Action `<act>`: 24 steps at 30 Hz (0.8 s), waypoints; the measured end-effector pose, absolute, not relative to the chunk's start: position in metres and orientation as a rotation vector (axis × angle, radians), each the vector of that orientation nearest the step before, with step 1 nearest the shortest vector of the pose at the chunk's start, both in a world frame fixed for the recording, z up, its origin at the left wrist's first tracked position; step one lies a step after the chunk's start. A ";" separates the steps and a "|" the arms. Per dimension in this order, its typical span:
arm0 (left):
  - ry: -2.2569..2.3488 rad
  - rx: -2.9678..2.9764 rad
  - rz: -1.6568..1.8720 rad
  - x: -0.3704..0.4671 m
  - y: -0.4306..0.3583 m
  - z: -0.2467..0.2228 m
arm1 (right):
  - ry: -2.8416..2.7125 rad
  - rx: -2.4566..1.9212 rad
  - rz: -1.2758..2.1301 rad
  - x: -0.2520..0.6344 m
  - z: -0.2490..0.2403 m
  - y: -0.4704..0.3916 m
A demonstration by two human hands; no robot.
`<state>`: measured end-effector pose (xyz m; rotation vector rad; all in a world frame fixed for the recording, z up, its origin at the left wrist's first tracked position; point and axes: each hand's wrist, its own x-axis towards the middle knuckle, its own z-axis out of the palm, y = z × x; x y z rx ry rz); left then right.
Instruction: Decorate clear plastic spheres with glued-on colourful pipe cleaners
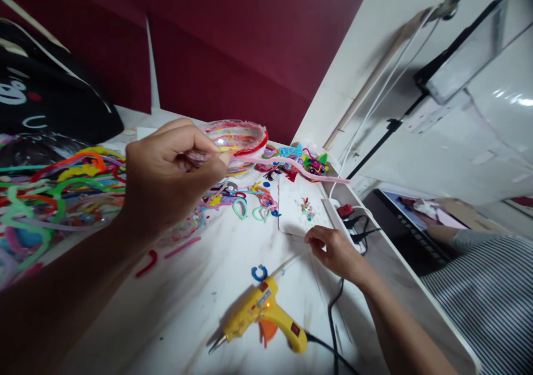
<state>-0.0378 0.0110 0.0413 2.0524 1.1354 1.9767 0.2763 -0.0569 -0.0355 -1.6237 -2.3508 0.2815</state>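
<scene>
My left hand [170,169] is closed on the rim of a clear bowl [245,136] lined with bands of red, yellow and pale fuzzy pipe cleaner. From its rim a loose pink pipe cleaner [310,175] stretches to the right. Low over the table's right side, my right hand [333,253] has its fingers curled and pressed together; what they hold, if anything, is too small to make out. Below lies a yellow glue gun [258,308], its orange light lit and a glue stick in its back end. A blue curl of pipe cleaner [259,273] is beside it.
Tangled pipe cleaners [45,197] cover the left side, near a black bag [54,86]. Small colourful craft pieces [316,165] stand at the back. A power strip [350,219] with black cords lies along the right edge. Another person's striped clothing [483,303] shows at right.
</scene>
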 end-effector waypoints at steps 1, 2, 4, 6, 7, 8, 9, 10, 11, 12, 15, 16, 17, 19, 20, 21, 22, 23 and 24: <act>1.151 2.062 1.955 -0.037 0.010 0.041 | -2.345 -1.634 0.293 0.278 -0.038 -0.061; 1.149 2.073 1.951 -0.036 0.010 0.041 | -2.341 -1.638 0.304 0.278 -0.040 -0.064; 1.111 2.105 1.954 -0.034 0.009 0.039 | -2.341 -1.632 0.316 0.274 -0.041 -0.068; 1.064 2.157 1.894 -0.030 0.008 0.036 | -2.336 -1.587 0.291 0.264 -0.039 -0.070; 1.011 2.199 1.874 -0.028 0.008 0.033 | -2.323 -1.547 0.254 0.257 -0.036 -0.072; 0.984 2.226 1.814 -0.025 0.007 0.031 | -2.303 -1.469 0.194 0.249 -0.032 -0.074; 0.978 2.241 1.761 -0.023 0.006 0.028 | -2.271 -1.365 0.110 0.241 -0.028 -0.077; 0.975 2.260 1.740 -0.020 0.006 0.026 | -2.231 -1.264 0.031 0.232 -0.023 -0.081; 0.985 2.263 1.715 -0.018 0.005 0.023 | -2.195 -1.170 -0.038 0.224 -0.017 -0.084; 0.988 2.267 1.686 -0.017 0.005 0.021 | -2.172 -1.094 -0.111 0.216 -0.012 -0.088; 0.999 2.271 1.607 -0.014 0.004 0.017 | -2.088 -0.895 -0.380 0.198 0.002 -0.096; 1.006 2.276 1.589 -0.013 0.004 0.016 | -2.059 -0.871 -0.420 0.194 0.006 -0.096; 1.011 2.287 1.581 -0.013 0.003 0.015 | -2.035 -0.874 -0.446 0.191 0.009 -0.095; 1.010 2.321 1.590 -0.012 0.003 0.015 | -2.010 -0.955 -0.477 0.186 0.013 -0.089; 1.005 2.338 1.604 -0.011 0.003 0.014 | -2.006 -1.008 -0.488 0.185 0.014 -0.085; 0.997 2.355 1.619 -0.011 0.003 0.014 | -2.007 -1.064 -0.494 0.183 0.015 -0.080; 0.991 2.365 1.636 -0.010 0.003 0.013 | -2.010 -1.111 -0.490 0.182 0.015 -0.075; 0.982 2.376 1.643 -0.010 0.003 0.012 | -2.013 -1.141 -0.475 0.181 0.014 -0.071; 0.977 2.386 1.650 -0.009 0.003 0.011 | -2.015 -1.160 -0.450 0.180 0.013 -0.067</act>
